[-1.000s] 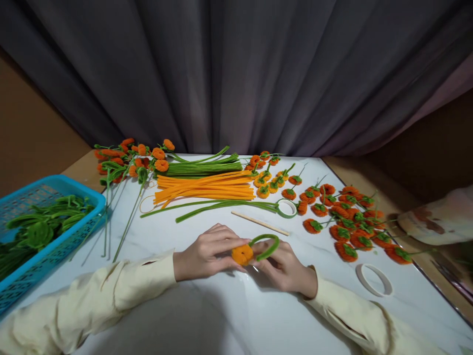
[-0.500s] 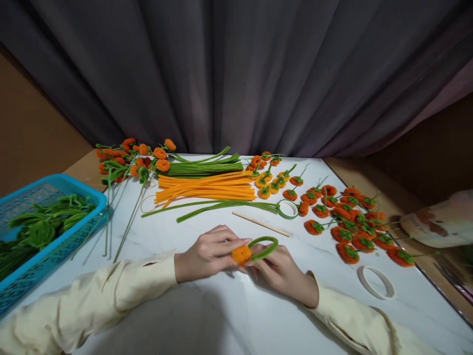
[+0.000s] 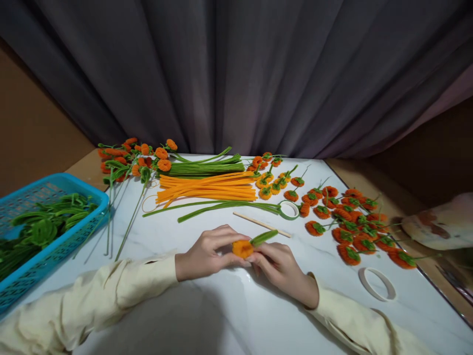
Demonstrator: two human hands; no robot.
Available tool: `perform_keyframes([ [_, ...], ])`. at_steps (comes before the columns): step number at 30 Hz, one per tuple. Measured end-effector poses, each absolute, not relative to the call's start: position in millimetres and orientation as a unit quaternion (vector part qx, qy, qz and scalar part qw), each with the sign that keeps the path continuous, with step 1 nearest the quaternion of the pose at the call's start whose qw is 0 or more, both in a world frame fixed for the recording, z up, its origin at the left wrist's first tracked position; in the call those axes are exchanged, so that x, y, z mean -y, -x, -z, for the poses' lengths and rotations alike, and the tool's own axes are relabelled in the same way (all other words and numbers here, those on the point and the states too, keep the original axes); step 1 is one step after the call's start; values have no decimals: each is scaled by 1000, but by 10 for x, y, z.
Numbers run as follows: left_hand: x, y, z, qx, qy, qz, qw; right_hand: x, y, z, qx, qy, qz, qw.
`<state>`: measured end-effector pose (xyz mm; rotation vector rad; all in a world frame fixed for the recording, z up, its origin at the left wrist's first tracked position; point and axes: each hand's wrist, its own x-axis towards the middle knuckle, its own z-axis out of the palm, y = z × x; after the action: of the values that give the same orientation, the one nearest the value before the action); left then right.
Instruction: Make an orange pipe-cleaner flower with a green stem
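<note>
Above the front of the table, my left hand [image 3: 209, 252] pinches a small fuzzy orange pumpkin [image 3: 242, 249] between thumb and fingers. From the pumpkin's right side a green pipe cleaner [image 3: 264, 237] slants up and to the right. My right hand [image 3: 280, 266] is closed, its thumb and forefinger gripping the green pipe cleaner near where it meets the pumpkin. The exact contact is partly hidden by the fingers. Just behind the hands lies a thin wooden stick [image 3: 262, 224].
Bundles of orange pipe cleaners [image 3: 207, 187] and green pipe cleaners [image 3: 203, 169] lie behind. A green tape roll [image 3: 289, 210], finished orange pumpkins [image 3: 343, 235] and a white tape ring [image 3: 377, 284] are to the right. A blue basket [image 3: 99, 199] stands left, near stemmed orange flowers [image 3: 161, 153].
The green pipe cleaner showed as a wide loop and now appears as a narrow strip pointing up and right. The pumpkin has turned slightly between my fingers.
</note>
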<state>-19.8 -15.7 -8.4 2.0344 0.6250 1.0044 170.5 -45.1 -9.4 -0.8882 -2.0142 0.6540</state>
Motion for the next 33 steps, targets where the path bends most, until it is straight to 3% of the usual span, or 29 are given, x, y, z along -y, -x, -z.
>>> perform_keyframes([
  [5, 125, 163, 10, -336, -609, -317, 645, 451, -1725, 58, 777, 393, -212, 443],
  [10, 69, 154, -1, -339, -483, -313, 744, 473, -1741, 73, 779, 380, -108, 487],
  [16, 61, 138, 16, -324, -491, -296, 752, 429, -1756, 62, 819, 325, -31, 473],
  [23, 75, 125, 51, -346, -510, -291, 732, 394, -1759, 101, 849, 318, -119, 406],
  [33, 24, 129, 46, -369, -455, -319, 745, 408, -1743, 116, 861, 318, -57, 392],
])
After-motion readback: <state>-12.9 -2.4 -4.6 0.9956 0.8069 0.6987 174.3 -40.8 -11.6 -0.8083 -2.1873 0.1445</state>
